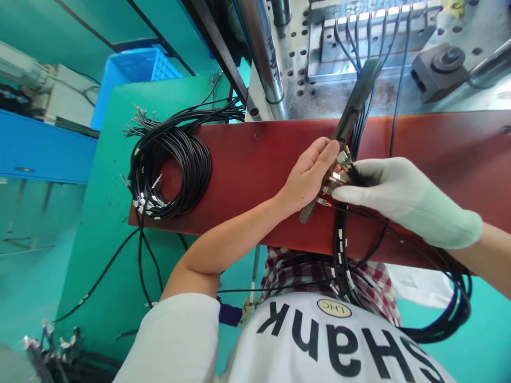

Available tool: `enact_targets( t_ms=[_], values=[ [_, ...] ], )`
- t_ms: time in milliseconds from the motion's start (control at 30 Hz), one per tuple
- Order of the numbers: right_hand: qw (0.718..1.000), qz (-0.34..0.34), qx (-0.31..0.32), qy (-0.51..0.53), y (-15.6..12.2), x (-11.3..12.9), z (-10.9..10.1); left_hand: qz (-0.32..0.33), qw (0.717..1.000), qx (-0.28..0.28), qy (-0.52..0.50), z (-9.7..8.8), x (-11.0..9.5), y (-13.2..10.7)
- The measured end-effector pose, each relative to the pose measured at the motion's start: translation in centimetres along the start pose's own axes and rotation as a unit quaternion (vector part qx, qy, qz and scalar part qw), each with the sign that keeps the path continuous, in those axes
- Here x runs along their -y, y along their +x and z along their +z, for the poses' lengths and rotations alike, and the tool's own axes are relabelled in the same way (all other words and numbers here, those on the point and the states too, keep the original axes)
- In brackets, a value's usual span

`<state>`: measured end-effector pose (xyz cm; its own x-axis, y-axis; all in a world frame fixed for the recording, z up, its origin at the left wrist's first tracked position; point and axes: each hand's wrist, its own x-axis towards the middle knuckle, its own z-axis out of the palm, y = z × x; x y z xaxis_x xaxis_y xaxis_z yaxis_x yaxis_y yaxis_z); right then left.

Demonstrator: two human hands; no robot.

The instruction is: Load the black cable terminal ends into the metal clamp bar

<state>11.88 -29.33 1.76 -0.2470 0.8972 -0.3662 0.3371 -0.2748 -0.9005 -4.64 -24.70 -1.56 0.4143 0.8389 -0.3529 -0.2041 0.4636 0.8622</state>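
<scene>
**Black wire bundle with metal terminals, held over a red board**

A bundle of black wires (353, 154) with metal terminals (339, 178) is held against the face of the red board (439, 135), right of its middle. The bare left hand (309, 175) is curled around a dark flat bar (353, 109), laid aslant across the board, apparently to steady it. The gloved right hand (403, 199) is pinched on the wires beside the terminals, seemingly keeping the ends gathered. A coil of black wire (195, 159) is laid on the board's left end, seemingly kept out of the way. A blue plastic crate (131, 74) is placed beyond that end.
</scene>
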Motion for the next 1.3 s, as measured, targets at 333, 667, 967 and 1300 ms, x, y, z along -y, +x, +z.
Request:
enact_targets(
  t_ms=[333,667,967,1300],
  values=[
    [0.996,0.001,0.005,0.085,-0.2,-0.3,-0.6,-0.029,0.998,0.008,-0.060,0.4,0.1,0.1],
    [0.999,0.028,0.021,0.029,0.8,0.1,-0.5,0.047,0.999,0.014,0.005,0.0,0.9,0.4],
    [0.999,0.024,0.018,0.044,1.3,0.3,0.9,0.156,0.976,-0.013,0.150,-0.7,1.8,0.9],
    [0.999,-0.017,-0.006,-0.029,-0.6,-1.0,-1.3,0.099,0.989,0.040,0.098,-0.6,0.9,0.5]
  ],
)
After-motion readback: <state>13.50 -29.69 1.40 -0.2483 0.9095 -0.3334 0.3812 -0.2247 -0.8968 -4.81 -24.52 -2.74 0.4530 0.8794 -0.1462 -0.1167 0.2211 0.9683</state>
